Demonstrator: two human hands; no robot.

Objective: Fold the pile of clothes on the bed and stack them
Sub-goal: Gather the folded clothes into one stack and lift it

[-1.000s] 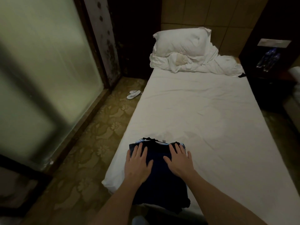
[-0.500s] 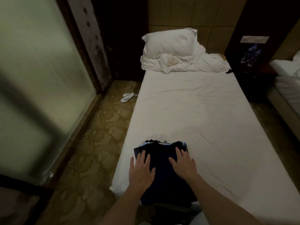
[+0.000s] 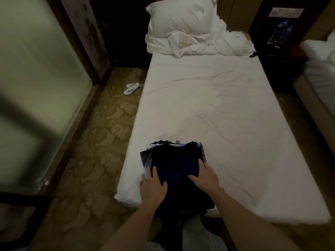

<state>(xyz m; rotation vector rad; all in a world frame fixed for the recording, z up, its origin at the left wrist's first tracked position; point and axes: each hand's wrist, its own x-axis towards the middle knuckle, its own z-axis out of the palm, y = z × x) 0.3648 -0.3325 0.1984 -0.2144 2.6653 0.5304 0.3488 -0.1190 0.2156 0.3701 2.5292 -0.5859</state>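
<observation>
Hands first: left hand flat, fingers straight and slightly spread, resting on the left side of the folded dark navy fabric top garment; right hand likewise flat with fingers extended, pressing the right side, gripping nothing. Looks like the closing step, squaring and patting down the finished stack of folded clothes. Next move probably calls for nudging the overhanging near edge further onto the mattress and evening the left side. Sits at the near corner of the white-sheeted single bed, near edge hanging a little past the foot. Topped in navy and black, with pale blue and white layers peeking out along the left and far edges, not quite aligned. Beyond, only wrinkled sheet, then a rumpled white duvet and a white pillow at the head. No loose clothes visible elsewhere on the bed.
</observation>
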